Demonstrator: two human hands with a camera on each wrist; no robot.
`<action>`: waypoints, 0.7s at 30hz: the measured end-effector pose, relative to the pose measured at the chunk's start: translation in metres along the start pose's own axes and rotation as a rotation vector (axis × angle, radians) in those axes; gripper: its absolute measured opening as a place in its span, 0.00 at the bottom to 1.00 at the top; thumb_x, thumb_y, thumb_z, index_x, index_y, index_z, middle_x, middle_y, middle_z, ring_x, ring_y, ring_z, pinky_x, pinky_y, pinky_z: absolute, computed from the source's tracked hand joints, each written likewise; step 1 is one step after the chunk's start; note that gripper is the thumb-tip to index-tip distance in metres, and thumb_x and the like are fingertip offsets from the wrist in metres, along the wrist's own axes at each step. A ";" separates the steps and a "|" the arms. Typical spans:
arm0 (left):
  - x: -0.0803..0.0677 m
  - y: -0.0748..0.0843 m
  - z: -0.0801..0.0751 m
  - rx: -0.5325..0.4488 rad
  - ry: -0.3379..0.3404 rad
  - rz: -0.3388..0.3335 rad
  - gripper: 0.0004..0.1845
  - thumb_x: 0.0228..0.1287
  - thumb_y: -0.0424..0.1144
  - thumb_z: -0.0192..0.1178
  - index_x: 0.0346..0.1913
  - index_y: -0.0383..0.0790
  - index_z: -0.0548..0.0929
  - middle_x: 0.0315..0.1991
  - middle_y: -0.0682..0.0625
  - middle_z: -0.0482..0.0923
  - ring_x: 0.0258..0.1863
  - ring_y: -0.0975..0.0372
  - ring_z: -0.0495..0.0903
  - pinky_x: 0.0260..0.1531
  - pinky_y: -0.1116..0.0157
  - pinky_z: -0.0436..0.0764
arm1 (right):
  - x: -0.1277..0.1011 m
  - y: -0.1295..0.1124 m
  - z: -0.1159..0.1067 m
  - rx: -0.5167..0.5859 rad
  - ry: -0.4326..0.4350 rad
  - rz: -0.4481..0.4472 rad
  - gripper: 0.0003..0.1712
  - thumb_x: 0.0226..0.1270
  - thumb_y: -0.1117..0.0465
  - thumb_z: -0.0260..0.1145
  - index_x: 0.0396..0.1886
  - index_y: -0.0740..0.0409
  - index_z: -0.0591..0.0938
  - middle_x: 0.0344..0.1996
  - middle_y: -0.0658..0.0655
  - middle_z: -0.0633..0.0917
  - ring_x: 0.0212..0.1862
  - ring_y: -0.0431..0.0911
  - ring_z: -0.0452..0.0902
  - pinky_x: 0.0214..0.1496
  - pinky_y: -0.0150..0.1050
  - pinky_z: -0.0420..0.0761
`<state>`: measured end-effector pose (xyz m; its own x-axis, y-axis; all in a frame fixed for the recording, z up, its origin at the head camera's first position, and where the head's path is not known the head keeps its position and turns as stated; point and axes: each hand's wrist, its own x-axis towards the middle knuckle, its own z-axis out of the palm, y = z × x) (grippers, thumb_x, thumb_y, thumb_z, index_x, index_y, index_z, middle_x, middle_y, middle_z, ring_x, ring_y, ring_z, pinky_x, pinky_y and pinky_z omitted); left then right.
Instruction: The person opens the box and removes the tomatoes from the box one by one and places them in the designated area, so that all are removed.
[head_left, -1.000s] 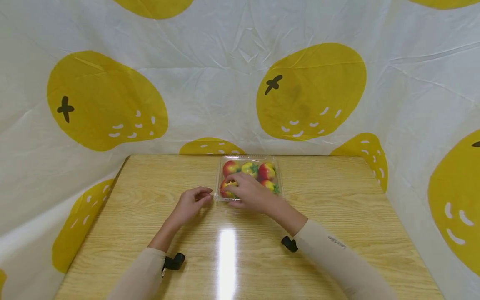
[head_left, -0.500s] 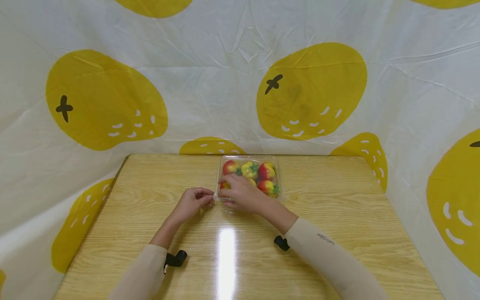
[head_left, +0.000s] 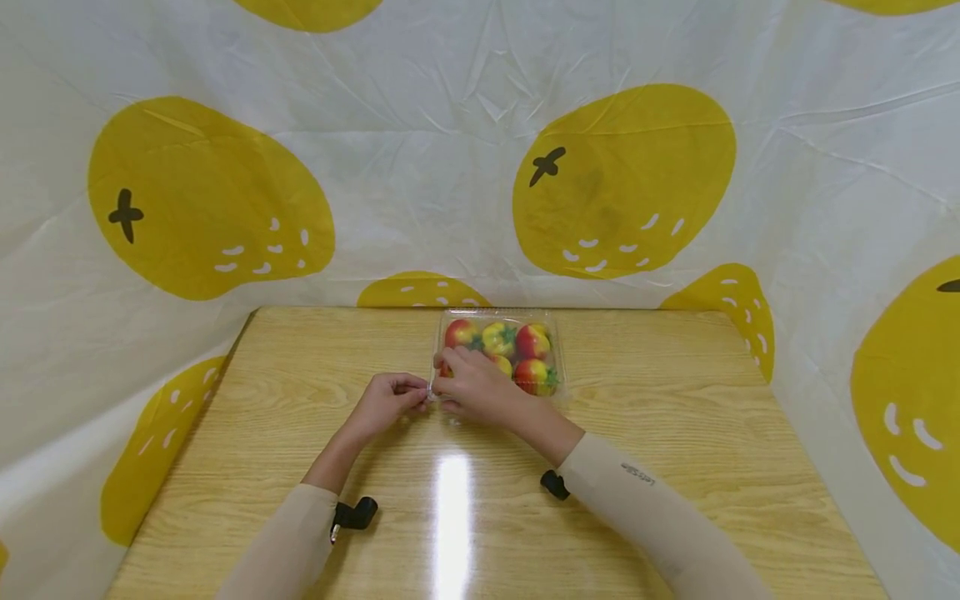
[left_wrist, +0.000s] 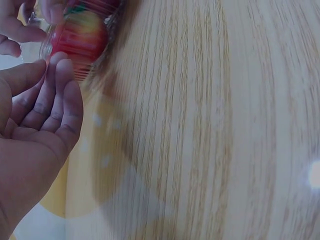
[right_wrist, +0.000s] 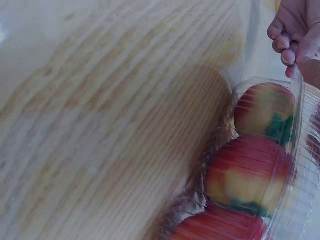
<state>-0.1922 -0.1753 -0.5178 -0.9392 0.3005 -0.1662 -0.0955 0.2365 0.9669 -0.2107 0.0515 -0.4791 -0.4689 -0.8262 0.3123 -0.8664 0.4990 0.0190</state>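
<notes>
From the head view we look forward and down over the whole counter (head_left: 675,467), backdrop behind. Left wrist view sits low and close, facing along the wood grain toward the clear box (left_wrist: 82,37). Right wrist view sits closer still. We see that box (right_wrist: 270,165) in all three.

Surroundings: wooden table and printed backdrop.
A light wood-grain table (head_left: 675,467) carries a bright glare patch near its front edge; a creased white cloth (head_left: 420,150) printed with large yellow fruit shapes encloses it on three sides.
</notes>
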 end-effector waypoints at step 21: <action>0.003 0.007 -0.002 -0.029 -0.013 -0.048 0.11 0.71 0.28 0.63 0.51 0.22 0.84 0.39 0.39 0.89 0.36 0.58 0.89 0.40 0.63 0.91 | 0.002 -0.004 0.015 -0.069 0.182 -0.056 0.05 0.69 0.57 0.71 0.33 0.51 0.87 0.49 0.54 0.83 0.48 0.49 0.77 0.53 0.39 0.81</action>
<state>-0.1963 -0.1751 -0.5115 -0.9289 0.3018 -0.2145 -0.1495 0.2242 0.9630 -0.2104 0.0439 -0.4925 -0.3762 -0.7952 0.4756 -0.8736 0.4754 0.1039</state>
